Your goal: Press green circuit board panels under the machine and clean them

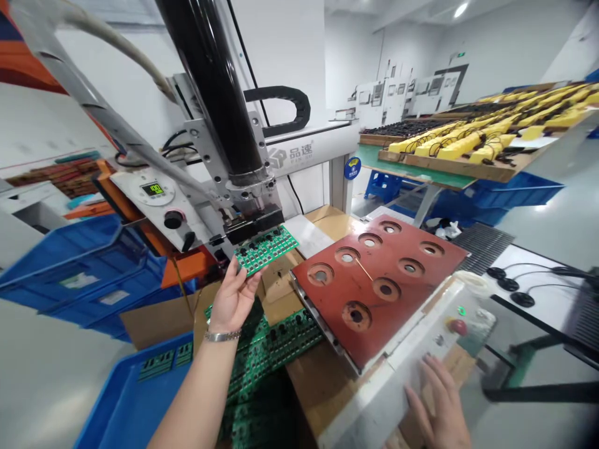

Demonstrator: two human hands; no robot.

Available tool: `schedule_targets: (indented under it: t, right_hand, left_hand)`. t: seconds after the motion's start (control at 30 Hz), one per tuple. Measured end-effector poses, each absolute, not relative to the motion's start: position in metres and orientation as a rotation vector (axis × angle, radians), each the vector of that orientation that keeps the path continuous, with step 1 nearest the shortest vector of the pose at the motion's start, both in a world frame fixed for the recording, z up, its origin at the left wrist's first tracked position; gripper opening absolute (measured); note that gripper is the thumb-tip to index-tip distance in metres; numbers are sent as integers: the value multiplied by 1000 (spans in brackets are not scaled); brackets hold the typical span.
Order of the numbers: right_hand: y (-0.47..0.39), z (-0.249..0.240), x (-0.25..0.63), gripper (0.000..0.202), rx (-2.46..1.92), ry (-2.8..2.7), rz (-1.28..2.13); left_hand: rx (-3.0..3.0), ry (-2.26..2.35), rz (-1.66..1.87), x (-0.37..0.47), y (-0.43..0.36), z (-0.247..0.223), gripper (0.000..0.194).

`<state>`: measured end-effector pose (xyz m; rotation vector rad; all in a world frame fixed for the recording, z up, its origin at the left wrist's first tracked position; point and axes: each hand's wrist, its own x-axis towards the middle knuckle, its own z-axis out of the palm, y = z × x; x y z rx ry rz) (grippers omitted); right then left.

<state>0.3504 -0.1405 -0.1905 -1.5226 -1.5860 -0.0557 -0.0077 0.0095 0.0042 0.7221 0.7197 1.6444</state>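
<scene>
Board (267, 251) sits just below the machine (208, 93), off the plate's (322, 312) left corner. By the panel's (397, 369) near edge, the right hand (440, 402) is half open, apparently empty; the left hand (234, 299) pinches the board's rim, presumably sparing its components (269, 239).

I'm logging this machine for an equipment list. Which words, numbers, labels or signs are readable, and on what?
"品速": the machine's beam, with fainter letters below, apparently "PIN SU".
"100" or "10.0": the round display; its lower line is too small.
Too small or blurred: the labels on the blue bins, the round blue sticker, the green sign.
</scene>
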Motion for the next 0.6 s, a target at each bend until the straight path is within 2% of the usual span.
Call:
schedule_targets:
  t: [0.4, 0.6]
  right_hand:
    - [-140, -194, 353, 52, -1505, -1633, -85]
    - [-139, -195, 352, 53, -1511, -1637, -84]
  left_hand:
    - [678, 738, 1657, -4, 13, 6, 28]
    - [683, 749, 1645, -2, 10, 6, 33]
